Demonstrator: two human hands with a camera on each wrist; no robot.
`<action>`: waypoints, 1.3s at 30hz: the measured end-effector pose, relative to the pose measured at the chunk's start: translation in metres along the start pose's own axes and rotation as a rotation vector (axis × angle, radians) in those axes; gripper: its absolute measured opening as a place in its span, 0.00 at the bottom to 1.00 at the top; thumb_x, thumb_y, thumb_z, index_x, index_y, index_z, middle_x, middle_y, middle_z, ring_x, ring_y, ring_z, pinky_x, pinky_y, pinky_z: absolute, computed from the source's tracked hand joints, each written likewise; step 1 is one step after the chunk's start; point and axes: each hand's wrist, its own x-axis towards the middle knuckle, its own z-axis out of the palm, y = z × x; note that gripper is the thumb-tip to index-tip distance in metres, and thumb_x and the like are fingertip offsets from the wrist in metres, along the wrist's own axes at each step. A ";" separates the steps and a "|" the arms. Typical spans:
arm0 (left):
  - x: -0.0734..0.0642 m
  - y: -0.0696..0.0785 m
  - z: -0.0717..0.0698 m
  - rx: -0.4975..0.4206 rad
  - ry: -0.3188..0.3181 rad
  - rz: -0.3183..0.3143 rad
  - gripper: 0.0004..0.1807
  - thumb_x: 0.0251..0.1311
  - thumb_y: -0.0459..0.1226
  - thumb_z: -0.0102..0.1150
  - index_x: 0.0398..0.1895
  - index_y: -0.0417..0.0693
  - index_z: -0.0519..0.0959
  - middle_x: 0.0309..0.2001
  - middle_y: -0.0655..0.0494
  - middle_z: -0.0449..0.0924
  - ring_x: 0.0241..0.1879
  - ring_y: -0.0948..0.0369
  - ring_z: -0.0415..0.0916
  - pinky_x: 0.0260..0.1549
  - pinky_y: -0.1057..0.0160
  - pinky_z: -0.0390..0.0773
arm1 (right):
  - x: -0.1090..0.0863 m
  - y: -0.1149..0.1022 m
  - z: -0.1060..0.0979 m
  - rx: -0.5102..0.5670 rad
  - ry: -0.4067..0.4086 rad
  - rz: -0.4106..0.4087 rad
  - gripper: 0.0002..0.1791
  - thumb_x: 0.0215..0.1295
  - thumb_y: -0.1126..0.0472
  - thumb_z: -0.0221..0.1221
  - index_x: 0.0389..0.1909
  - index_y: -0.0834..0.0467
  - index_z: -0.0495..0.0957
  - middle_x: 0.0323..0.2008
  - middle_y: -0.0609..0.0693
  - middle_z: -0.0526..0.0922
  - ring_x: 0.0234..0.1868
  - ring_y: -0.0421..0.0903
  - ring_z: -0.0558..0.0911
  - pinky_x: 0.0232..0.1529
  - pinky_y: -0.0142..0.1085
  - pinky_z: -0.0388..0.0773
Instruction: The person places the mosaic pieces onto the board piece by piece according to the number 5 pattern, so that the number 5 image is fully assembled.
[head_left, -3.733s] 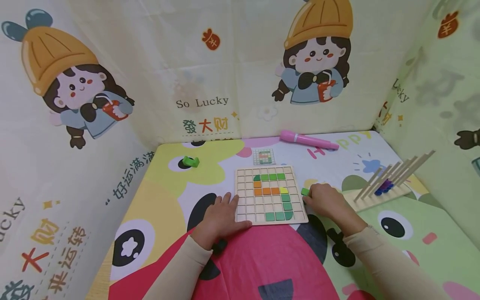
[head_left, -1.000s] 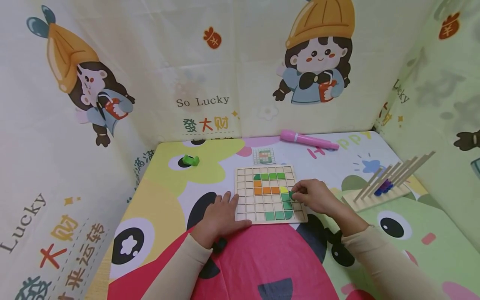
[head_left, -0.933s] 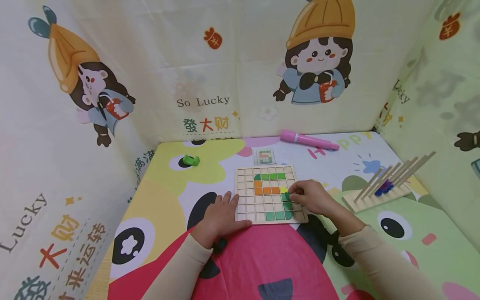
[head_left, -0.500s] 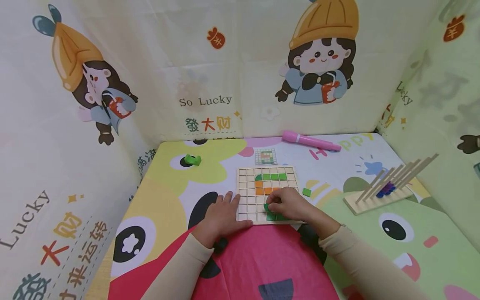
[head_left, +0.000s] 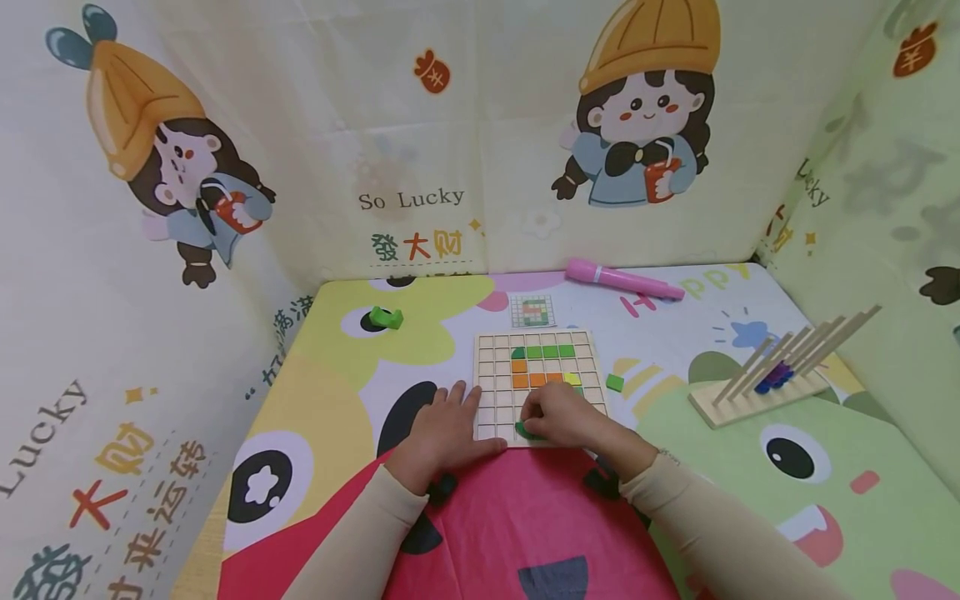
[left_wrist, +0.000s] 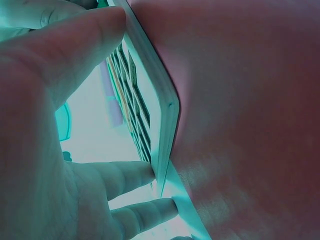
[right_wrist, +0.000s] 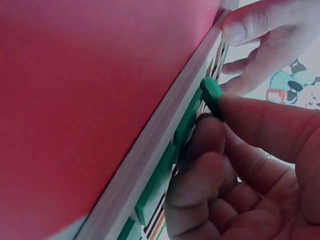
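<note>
A wooden grid board (head_left: 486, 367) lies on the table, with green, orange and yellow tiles set in its squares. My left hand (head_left: 438, 429) rests at its left front corner, fingers along the left side and thumb at the front edge. Over the front row, my right hand (head_left: 566, 417) pinches a dark green tile (right_wrist: 211, 95) with a rounded end between thumb and fingers. The tile is tilted, just left of the flat green tiles (right_wrist: 157, 182) in that row. My right hand hides part of the board's lower right in the head view.
A loose green tile (head_left: 615, 382) lies right of the board. Behind it are a small pattern card (head_left: 532, 311) and a pink pen (head_left: 624, 279). A wooden peg stand (head_left: 757, 400) with purple and blue beads is at right; green pieces (head_left: 386, 317) lie back left.
My right hand has moved from the board's right side to its front row, carrying the dark green tile leftward and nearer. The loose green tile stays at right. My left hand keeps its place.
</note>
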 end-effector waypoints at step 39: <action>-0.001 0.000 0.001 -0.026 0.004 0.005 0.57 0.52 0.68 0.66 0.80 0.47 0.62 0.77 0.42 0.62 0.73 0.41 0.62 0.58 0.42 0.80 | -0.031 0.075 -0.059 -0.114 0.140 0.232 0.09 0.68 0.59 0.63 0.42 0.61 0.83 0.31 0.51 0.83 0.31 0.46 0.78 0.31 0.40 0.75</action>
